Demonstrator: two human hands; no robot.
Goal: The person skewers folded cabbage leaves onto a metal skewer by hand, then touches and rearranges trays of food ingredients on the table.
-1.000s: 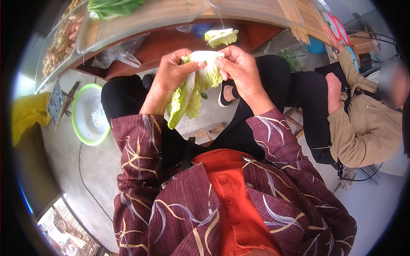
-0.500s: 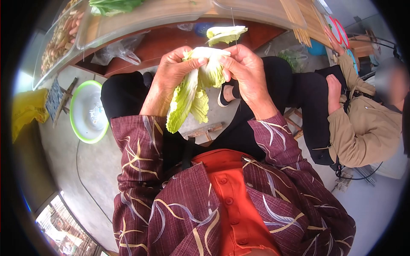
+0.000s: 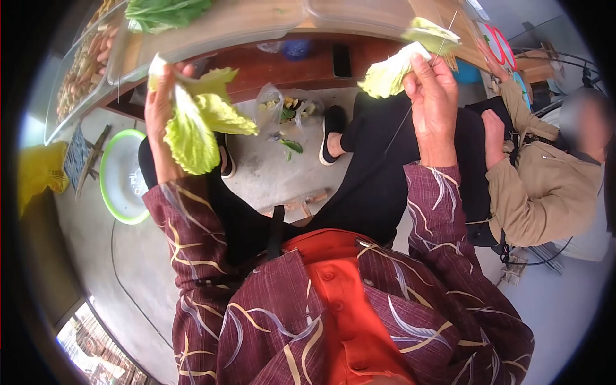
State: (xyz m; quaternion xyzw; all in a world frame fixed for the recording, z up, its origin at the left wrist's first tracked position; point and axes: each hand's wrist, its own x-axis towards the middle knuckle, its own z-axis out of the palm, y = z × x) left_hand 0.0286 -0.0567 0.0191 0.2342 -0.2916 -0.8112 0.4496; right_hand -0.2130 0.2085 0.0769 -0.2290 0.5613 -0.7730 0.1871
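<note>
My left hand [image 3: 162,119] is raised on the left, closed on several yellow-green napa cabbage leaves [image 3: 200,131] that hang from its fingers. My right hand [image 3: 434,102] is up on the right. Its thumb and fingers pinch a thin skewer [image 3: 399,128] and a torn piece of cabbage leaf [image 3: 389,72]. The skewer slants, its lower end over my right thigh. Another cabbage piece [image 3: 433,35] sits near the skewer's upper end. Whether the pinched piece is pierced by the skewer I cannot tell.
Ahead is a wooden table with clear plastic trays [image 3: 273,31], green leaves [image 3: 167,13] and a phone [image 3: 341,61]. On the floor are a bag of scraps [image 3: 287,108] and a green-rimmed basin [image 3: 104,183]. Another person in a tan jacket [image 3: 542,196] sits at right.
My hands have moved apart, and the leaf has been torn between them. The larger part went left with my left hand. My right hand moved right with a smaller piece and the skewer, now tilted.
</note>
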